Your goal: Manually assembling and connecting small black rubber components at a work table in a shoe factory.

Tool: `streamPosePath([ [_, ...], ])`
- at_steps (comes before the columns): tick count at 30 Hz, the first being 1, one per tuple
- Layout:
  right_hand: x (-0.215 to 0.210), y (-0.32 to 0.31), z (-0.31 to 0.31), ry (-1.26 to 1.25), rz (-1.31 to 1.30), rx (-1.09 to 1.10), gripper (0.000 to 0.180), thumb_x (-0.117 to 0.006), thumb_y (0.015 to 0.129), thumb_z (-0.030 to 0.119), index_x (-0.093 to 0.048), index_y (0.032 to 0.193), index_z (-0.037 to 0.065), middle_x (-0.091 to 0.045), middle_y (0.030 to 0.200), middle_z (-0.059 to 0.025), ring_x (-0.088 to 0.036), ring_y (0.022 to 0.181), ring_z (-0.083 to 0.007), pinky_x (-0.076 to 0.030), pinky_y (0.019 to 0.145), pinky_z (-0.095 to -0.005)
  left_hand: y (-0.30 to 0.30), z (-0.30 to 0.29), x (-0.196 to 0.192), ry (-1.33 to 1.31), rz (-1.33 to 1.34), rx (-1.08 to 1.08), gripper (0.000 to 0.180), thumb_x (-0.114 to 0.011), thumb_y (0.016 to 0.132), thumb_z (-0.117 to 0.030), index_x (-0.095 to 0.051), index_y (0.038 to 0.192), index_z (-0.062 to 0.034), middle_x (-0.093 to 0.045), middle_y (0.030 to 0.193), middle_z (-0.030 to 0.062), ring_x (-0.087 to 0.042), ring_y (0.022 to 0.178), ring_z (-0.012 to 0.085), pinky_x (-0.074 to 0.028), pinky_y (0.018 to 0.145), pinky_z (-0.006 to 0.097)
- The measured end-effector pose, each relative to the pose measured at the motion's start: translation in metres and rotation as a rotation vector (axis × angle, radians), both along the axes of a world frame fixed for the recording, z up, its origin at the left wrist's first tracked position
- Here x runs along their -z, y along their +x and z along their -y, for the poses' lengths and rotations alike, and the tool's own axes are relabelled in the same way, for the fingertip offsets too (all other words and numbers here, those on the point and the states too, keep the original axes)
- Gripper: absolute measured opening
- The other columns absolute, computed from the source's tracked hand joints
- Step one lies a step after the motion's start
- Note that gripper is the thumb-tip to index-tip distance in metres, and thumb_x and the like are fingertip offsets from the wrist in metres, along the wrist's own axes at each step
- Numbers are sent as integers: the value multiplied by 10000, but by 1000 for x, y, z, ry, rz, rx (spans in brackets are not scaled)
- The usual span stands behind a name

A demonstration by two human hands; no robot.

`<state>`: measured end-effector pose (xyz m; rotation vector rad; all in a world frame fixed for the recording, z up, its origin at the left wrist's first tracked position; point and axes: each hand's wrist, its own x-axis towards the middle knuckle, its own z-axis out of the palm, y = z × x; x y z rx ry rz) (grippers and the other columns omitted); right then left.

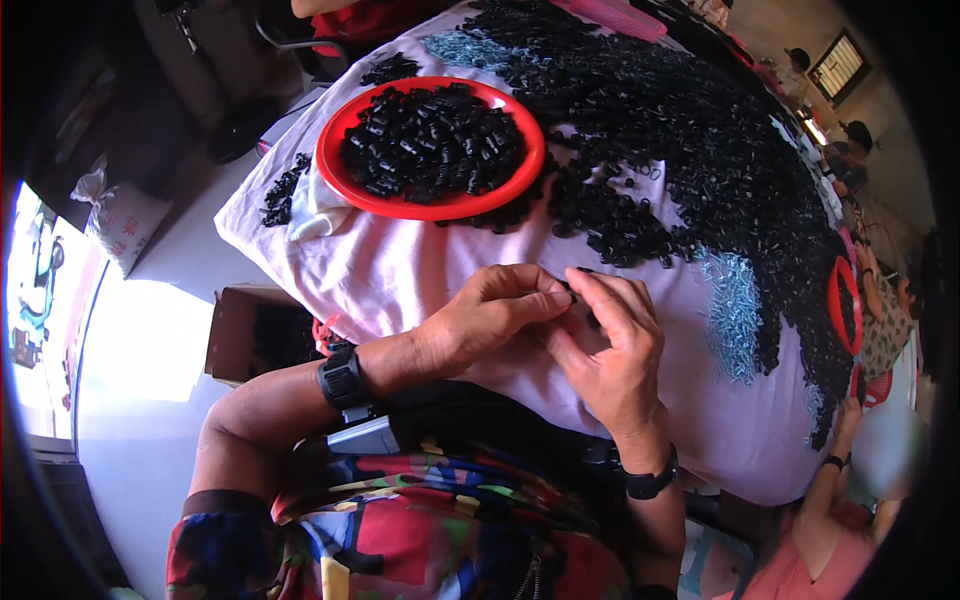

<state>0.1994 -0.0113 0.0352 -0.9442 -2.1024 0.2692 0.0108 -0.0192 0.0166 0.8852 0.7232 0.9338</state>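
Note:
Above the near side of the pink-clothed table [385,285], my left hand [500,312] and my right hand [618,350] meet at the fingertips. A small black piece [569,288] shows between them; most of it is hidden by the fingers. My left thumb and forefinger pinch it, and the right fingers are curled against it. Beyond my hands, a red oval tray [332,172] holds a heap of short black plastic parts [430,140]. To the right lies a patch of small light-blue pins [732,318].
A wide spread of black parts [690,150] covers the far and right side. More blue pins [470,50] lie at the back. An open cardboard box [232,335] stands left below the table. Other people sit along the right, one in a pink sleeve [815,560].

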Motion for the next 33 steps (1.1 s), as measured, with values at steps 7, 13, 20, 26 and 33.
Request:
streamPosePath([
  [7,7,2,-7,59,-11,-70,466,-821,695,18,-719,1150,11,-698,1081,-124,-660,938,-324,-553,819,-420,2,1,5,-56,64,3,245,-642,1050,-243,-669,1117,-10,-702,999,35,-679,924,125,-567,850,293],
  [13,4,7,-7,76,-2,-53,464,-816,702,19,-700,1150,-1,-700,1070,-134,-655,922,-327,-559,789,-416,-2,2,-3,-39,-34,53,316,-599,1072,-294,-674,1177,-6,-717,1055,58,-686,963,135,-575,873,315],
  [20,8,8,-10,122,40,-119,404,-775,727,17,-681,1119,-19,-701,1020,-150,-650,879,-343,-555,786,-421,-6,1,0,-101,-21,129,332,-592,1073,-274,-710,1164,23,-739,989,64,-689,868,123,-576,768,286],
  [26,8,9,-10,133,84,-137,389,-750,743,-4,-674,1124,-20,-704,1018,-154,-660,875,-341,-554,783,-423,-1,0,0,-69,-48,124,340,-591,1074,-280,-718,1127,30,-743,990,77,-687,848,128,-587,734,284],
  [33,4,11,-8,157,61,-150,380,-761,784,11,-683,1154,-19,-711,1056,-154,-654,861,-315,-552,765,-401,-3,-1,3,-121,116,161,333,-599,1069,-279,-711,1150,24,-745,1037,85,-699,883,149,-592,790,296],
])
